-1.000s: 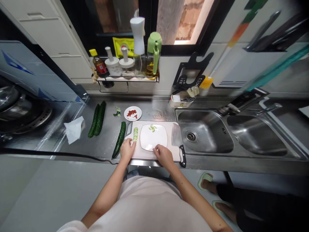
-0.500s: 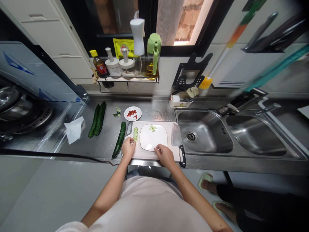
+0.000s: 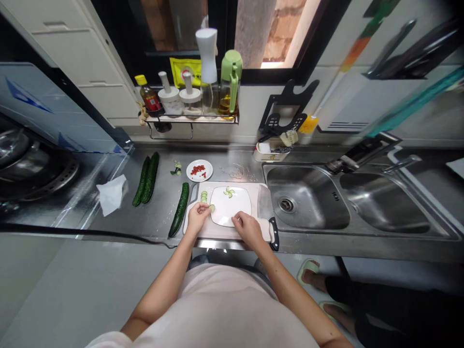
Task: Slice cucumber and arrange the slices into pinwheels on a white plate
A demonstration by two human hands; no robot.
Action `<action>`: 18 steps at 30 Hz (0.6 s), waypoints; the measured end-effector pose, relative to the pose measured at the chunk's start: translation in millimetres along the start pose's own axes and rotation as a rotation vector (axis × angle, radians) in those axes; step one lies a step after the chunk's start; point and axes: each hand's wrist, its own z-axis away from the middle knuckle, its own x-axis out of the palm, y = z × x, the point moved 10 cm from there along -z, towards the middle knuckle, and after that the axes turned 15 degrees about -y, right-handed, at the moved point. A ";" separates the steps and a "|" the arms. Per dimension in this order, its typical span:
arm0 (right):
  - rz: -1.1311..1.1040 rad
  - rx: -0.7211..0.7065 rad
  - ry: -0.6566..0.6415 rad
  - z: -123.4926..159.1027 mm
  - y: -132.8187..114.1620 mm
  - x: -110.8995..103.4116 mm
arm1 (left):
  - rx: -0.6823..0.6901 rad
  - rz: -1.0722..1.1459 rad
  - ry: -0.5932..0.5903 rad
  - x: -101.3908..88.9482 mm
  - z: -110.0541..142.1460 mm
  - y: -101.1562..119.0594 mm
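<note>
Between the fingertips of my left hand (image 3: 197, 217) is a thin cucumber slice (image 3: 212, 208), held at the left rim of a white plate (image 3: 228, 215). My right hand (image 3: 248, 227) is over the plate's lower right edge, its fingers curled together; whether anything is in them I cannot see. Several cucumber pieces (image 3: 229, 192) form a small fan near the plate's far side. Left of the plate, a row of cucumber slices (image 3: 204, 196) lies on the pale cutting board (image 3: 217, 233), partly hidden by my left hand. A knife (image 3: 274, 234) rests along the board's right side.
One whole cucumber (image 3: 179, 210) lies by the board's left edge, two more cucumbers (image 3: 145, 179) farther left. A small plate (image 3: 199, 177) with red bits stands behind the board. The double sink (image 3: 308, 198) is to the right. Another person's legs (image 3: 348, 290) show at lower right.
My left hand has moved from the row of slices towards the plate and now carries one cucumber slice. My right hand has shifted only slightly at the plate's edge.
</note>
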 end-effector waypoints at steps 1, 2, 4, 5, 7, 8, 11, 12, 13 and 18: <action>-0.010 -0.011 0.013 -0.9 -2.9 -4.1 | 0.006 0.020 -0.024 4.4 -0.7 5.9; -0.022 -0.025 0.028 -1.6 -6.0 -8.5 | 0.008 0.030 -0.046 8.4 -0.8 12.0; -0.053 -0.057 0.061 -2.6 -12.6 -17.7 | 0.021 0.053 -0.076 15.1 0.9 24.4; -0.073 -0.074 0.076 -2.9 -15.9 -22.3 | 0.034 0.075 -0.090 18.1 2.3 30.4; -0.121 -0.108 0.104 -3.3 -22.1 -31.1 | 0.063 0.113 -0.115 23.3 5.9 41.8; -0.150 -0.127 0.115 -3.4 -25.2 -35.2 | 0.076 0.125 -0.125 25.5 7.7 46.9; -0.240 -0.205 0.141 -3.9 -35.5 -46.2 | 0.088 0.118 -0.158 30.9 12.1 58.6; -0.265 -0.235 0.145 -4.2 -39.1 -48.9 | 0.083 0.104 -0.170 32.5 13.0 61.4; -0.283 -0.263 0.146 -4.6 -42.5 -51.1 | 0.077 0.090 -0.181 33.9 13.8 63.8; -0.300 -0.353 0.125 -7.8 -55.1 -53.8 | 0.086 0.092 -0.223 39.3 16.0 72.8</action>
